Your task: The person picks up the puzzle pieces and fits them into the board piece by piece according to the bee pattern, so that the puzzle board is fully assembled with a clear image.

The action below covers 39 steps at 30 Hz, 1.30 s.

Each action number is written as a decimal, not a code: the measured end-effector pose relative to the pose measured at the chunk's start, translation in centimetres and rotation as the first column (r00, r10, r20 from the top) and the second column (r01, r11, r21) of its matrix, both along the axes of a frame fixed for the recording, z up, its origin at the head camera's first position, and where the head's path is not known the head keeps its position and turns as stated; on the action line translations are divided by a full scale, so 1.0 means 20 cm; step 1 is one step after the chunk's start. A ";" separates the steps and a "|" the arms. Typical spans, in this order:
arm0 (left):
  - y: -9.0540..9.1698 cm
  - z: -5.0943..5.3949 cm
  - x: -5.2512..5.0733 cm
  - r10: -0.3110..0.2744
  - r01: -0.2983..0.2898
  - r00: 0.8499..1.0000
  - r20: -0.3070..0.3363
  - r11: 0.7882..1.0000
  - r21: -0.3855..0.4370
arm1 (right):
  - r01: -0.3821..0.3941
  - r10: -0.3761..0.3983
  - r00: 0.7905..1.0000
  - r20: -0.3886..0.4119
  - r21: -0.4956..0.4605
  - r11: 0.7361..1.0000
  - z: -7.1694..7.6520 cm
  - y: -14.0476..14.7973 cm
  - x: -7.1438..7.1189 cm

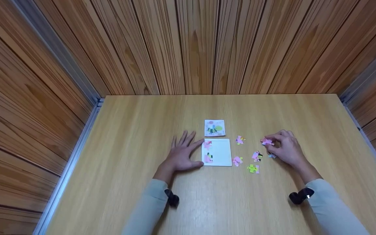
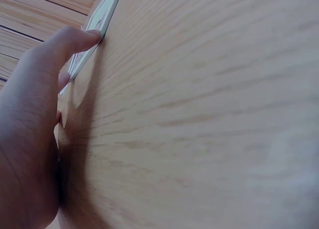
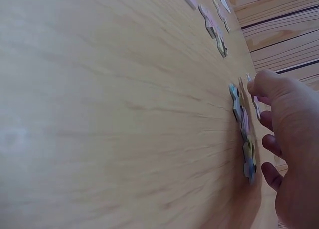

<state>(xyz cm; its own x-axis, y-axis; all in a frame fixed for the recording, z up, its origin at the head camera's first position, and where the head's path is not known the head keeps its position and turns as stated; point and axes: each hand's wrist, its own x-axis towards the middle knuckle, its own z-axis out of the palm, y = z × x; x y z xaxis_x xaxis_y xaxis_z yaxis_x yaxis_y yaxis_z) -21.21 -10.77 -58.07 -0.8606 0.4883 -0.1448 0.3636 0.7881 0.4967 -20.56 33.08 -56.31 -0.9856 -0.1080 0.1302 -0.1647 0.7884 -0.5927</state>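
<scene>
My left hand (image 1: 182,154) lies spread on the table, its thumb and index fingertip touching the left edge of a white square puzzle tray (image 1: 221,153). In the left wrist view the thumb rests against the tray's rim (image 2: 103,32). Two pink jigsaw pieces sit inside along the tray's left side, the lower piece (image 1: 208,158) marked with black and green. My right hand (image 1: 286,146) pinches a pink puzzle piece (image 1: 267,141) between thumb and fingers. Below that hand lies a bluish piece (image 1: 272,156), partly covered; the right wrist view shows several pieces (image 3: 244,124) under the fingers.
A square picture card (image 1: 214,127) with a bee lies just behind the tray. Loose pieces are scattered right of the tray: a pink and yellow one (image 1: 240,140), a pink one (image 1: 237,161), a pink and black one (image 1: 257,156), a lime green one (image 1: 253,168). Wooden walls (image 1: 194,49) enclose the table.
</scene>
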 end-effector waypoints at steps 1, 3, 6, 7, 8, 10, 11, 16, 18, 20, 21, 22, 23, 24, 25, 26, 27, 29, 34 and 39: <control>0.00 0.00 0.00 -0.001 0.001 1.000 -0.001 1.000 -0.002 | -0.002 0.002 1.000 -0.001 0.001 1.000 0.00 0.00 0.00; 0.00 0.00 0.00 -0.003 0.003 1.000 -0.002 1.000 -0.001 | -0.009 0.009 1.000 0.004 -0.001 1.000 0.00 0.00 0.00; 0.00 -0.01 0.00 -0.006 0.006 1.000 -0.002 1.000 0.010 | -0.024 0.024 1.000 0.009 -0.007 1.000 0.01 -0.01 0.00; 0.00 -0.01 0.00 -0.007 0.007 1.000 -0.003 1.000 0.015 | -0.029 0.029 0.999 0.012 -0.009 1.000 0.01 -0.02 0.00; -0.01 -0.01 0.00 -0.008 0.008 1.000 -0.005 1.000 0.018 | -0.033 0.033 0.999 0.016 -0.013 0.999 0.01 -0.02 0.00; -0.01 -0.02 -0.01 -0.007 0.007 1.000 -0.003 1.000 0.026 | -0.040 0.040 0.999 0.019 -0.022 0.999 0.02 -0.03 0.00; -0.01 -0.02 -0.01 -0.008 0.008 1.000 -0.006 1.000 0.028 | -0.042 0.042 0.999 0.020 -0.021 0.999 0.02 -0.04 0.00; 0.00 -0.01 0.00 -0.009 0.009 1.000 -0.011 1.000 0.014 | -0.056 0.056 0.998 0.019 -0.029 0.998 0.02 -0.06 0.00; 0.00 0.00 0.00 -0.007 0.007 1.000 -0.011 1.000 0.003 | -0.064 0.065 0.998 0.016 -0.037 0.997 0.03 -0.07 0.00; 0.00 0.00 0.00 -0.003 0.003 1.000 -0.009 1.000 -0.003 | -0.070 0.070 0.997 0.008 -0.043 0.997 0.03 -0.09 -0.01; 0.00 0.00 0.00 -0.001 0.001 1.000 -0.010 1.000 -0.004 | -0.072 0.073 0.997 0.011 -0.046 0.996 0.03 -0.10 -0.01; 0.00 0.00 0.00 0.000 0.000 1.000 -0.010 1.000 -0.006 | -0.077 0.077 0.997 0.011 -0.048 0.996 0.03 -0.10 -0.01; 0.00 0.00 0.00 0.001 -0.001 1.000 -0.010 1.000 -0.008 | -0.078 0.079 0.997 0.012 -0.046 0.996 0.03 -0.11 -0.01; 0.00 0.00 0.00 0.002 -0.002 1.000 -0.011 1.000 -0.008 | -0.079 0.079 0.997 0.012 -0.042 0.996 0.03 -0.12 -0.01; 0.00 0.00 0.00 0.003 -0.003 1.000 -0.012 1.000 -0.007 | -0.080 0.081 0.997 0.014 -0.037 0.996 0.04 -0.13 -0.01; 0.01 0.00 0.00 0.003 -0.003 1.000 -0.012 1.000 -0.009 | -0.084 0.085 0.996 0.019 -0.035 0.996 0.04 -0.14 -0.02; 0.01 0.00 0.00 0.003 -0.003 1.000 -0.011 1.000 -0.009 | -0.088 0.088 0.996 0.024 -0.032 0.996 0.04 -0.15 -0.02; 0.01 0.00 0.01 0.001 -0.002 1.000 -0.010 1.000 -0.009 | -0.093 0.094 0.995 0.030 -0.029 0.995 0.04 -0.16 -0.02; 0.00 0.00 0.00 -0.006 0.006 1.000 -0.008 1.000 0.013 | -0.110 0.111 0.993 0.037 -0.035 0.993 0.05 -0.21 -0.02; 0.00 -0.02 0.00 -0.005 0.005 1.000 -0.006 0.999 0.037 | -0.126 0.127 0.991 0.039 -0.033 0.992 0.04 -0.27 -0.03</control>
<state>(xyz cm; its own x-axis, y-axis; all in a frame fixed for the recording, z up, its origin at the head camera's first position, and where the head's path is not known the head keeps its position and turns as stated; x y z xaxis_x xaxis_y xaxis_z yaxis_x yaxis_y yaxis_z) -21.30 -10.75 -58.43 -0.8588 0.4976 -0.1216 0.3706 0.7674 0.5232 -21.11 27.71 -55.43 -0.9689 -0.2285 0.0947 -0.2366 0.7442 -0.6246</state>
